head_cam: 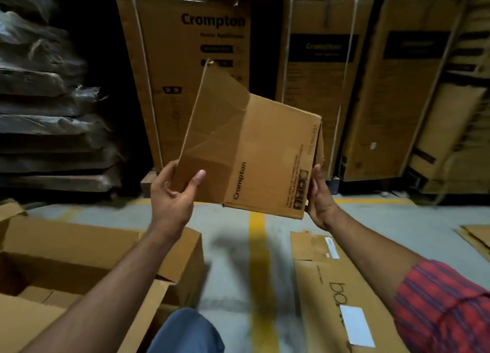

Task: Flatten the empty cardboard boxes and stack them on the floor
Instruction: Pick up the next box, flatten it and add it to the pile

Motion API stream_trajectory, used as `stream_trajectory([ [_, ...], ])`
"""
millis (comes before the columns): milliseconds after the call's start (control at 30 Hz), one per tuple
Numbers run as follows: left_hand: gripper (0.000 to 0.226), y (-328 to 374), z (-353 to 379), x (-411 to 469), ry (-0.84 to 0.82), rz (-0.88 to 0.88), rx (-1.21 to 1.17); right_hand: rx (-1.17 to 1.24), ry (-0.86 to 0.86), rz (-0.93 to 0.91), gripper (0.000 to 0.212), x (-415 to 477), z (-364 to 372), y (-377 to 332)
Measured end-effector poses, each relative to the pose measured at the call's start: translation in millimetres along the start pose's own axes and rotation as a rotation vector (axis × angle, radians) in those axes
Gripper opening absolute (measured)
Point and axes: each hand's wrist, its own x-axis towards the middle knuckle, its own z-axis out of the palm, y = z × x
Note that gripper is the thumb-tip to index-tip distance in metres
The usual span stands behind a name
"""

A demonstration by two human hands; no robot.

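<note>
I hold a small brown "Crompton" cardboard box point(267, 151) in the air at chest height, tilted, with one flap sticking up at its far left. My left hand point(173, 193) grips its lower left flap, thumb on top. My right hand point(319, 196) clasps its right edge. On the floor at the right lies a stack of flattened cardboard point(326, 281) with white labels. A large open box point(79, 249) stands on the floor at the left, under my left forearm.
Tall Crompton cartons point(185, 69) stand against the back wall. Dark plastic-wrapped stacks point(45, 108) fill the left. The grey floor has a yellow line point(258, 273) down the middle. More flat cardboard point(477, 236) lies at the far right. My knee point(188, 331) shows at the bottom.
</note>
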Motion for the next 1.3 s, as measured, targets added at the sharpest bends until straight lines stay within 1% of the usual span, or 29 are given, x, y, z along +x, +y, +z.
stream_trajectory([
  [100,0.02,-28.8,12.2,-11.3,-0.046,-0.066,-0.015,-0.073,0.051,0.013,0.094,0.3,-27.9,8.5],
  [233,0.023,-73.3,36.6,-33.8,-0.104,-0.176,-0.04,-0.181,0.176,-0.057,0.105,0.0,-67.8,40.5],
  [300,0.025,-98.4,48.0,-43.6,-0.162,-0.227,-0.024,-0.22,0.199,-0.059,0.105,-4.5,-85.1,58.0],
  [367,0.032,-115.5,57.5,-55.5,-0.261,-0.3,-0.019,-0.24,0.189,-0.022,0.1,-10.7,-101.2,74.3],
  [433,0.058,-138.0,62.9,-67.7,-0.398,-0.421,0.01,-0.222,0.191,0.019,0.101,-15.5,-118.3,92.0],
  [467,0.066,-151.4,64.0,-73.2,-0.444,-0.486,0.016,-0.201,0.214,0.045,0.103,-17.7,-126.3,101.5],
  [533,0.048,-177.1,61.8,-84.7,-0.484,-0.589,-0.001,-0.153,0.267,0.104,0.105,-22.4,-140.0,122.7],
  [600,0.066,-194.4,58.7,-92.9,-0.528,-0.649,-0.005,-0.121,0.295,0.174,0.11,-27.6,-150.6,143.0],
  [667,0.06,-204.8,57.0,-97.6,-0.556,-0.719,0.0,-0.11,0.32,0.24,0.117,-33.6,-159.6,159.0],
  [700,0.061,-210.1,54.7,-97.8,-0.599,-0.752,0.018,-0.124,0.32,0.258,0.119,-36.6,-162.9,163.1],
  [733,0.066,-213.6,50.7,-97.1,-0.666,-0.783,0.048,-0.148,0.303,0.26,0.12,-37.8,-165.3,165.4],
  [767,0.077,-220.0,44.7,-96.1,-0.737,-0.82,0.106,-0.18,0.279,0.261,0.122,-38.1,-167.2,166.3],
  [800,0.094,-225.8,39.5,-95.7,-0.8,-0.848,0.186,-0.222,0.253,0.266,0.126,-38.4,-166.8,165.6],
  [833,0.11,-230.6,35.3,-94.6,-0.823,-0.875,0.268,-0.269,0.225,0.273,0.13,-39.2,-164.8,165.3],
  [900,0.139,-236.9,31.5,-92.2,-0.756,-0.917,0.456,-0.362,0.161,0.277,0.133,-43.5,-155.8,167.7],
  [967,0.169,-243.9,35.7,-91.1,-0.619,-0.896,0.64,-0.392,0.128,0.269,0.126,-49.7,-145.9,173.6],
  [1000,0.175,-246.5,40.0,-90.0,-0.566,-0.869,0.722,-0.38,0.124,0.261,0.121,-51.6,-141.5,175.4],
  [1033,0.173,-247.1,44.7,-89.5,-0.515,-0.83,0.761,-0.371,0.124,0.259,0.119,-52.8,-137.7,176.9],
  [1133,0.145,-244.7,55.1,-87.7,-0.273,-0.637,0.738,-0.394,0.098,0.257,0.122,-54.0,-128.7,177.7],
  [1167,0.136,-242.6,58.1,-86.3,-0.245,-0.562,0.784,-0.41,0.086,0.259,0.123,-54.5,-127.6,178.2],
  [1233,0.113,-241.4,60.9,-82.6,-0.192,-0.339,0.994,-0.435,0.078,0.257,0.123,-58.0,-125.7,178.0],
  [1267,0.101,-241.7,62.1,-79.6,-0.182,-0.218,1.049,-0.44,0.07,0.251,0.121,-59.3,-125.3,179.2],
  [1300,0.091,-244.6,64.5,-75.0,-0.221,-0.108,1.057,-0.446,0.054,0.248,0.118,-60.6,-124.7,180.0],
])
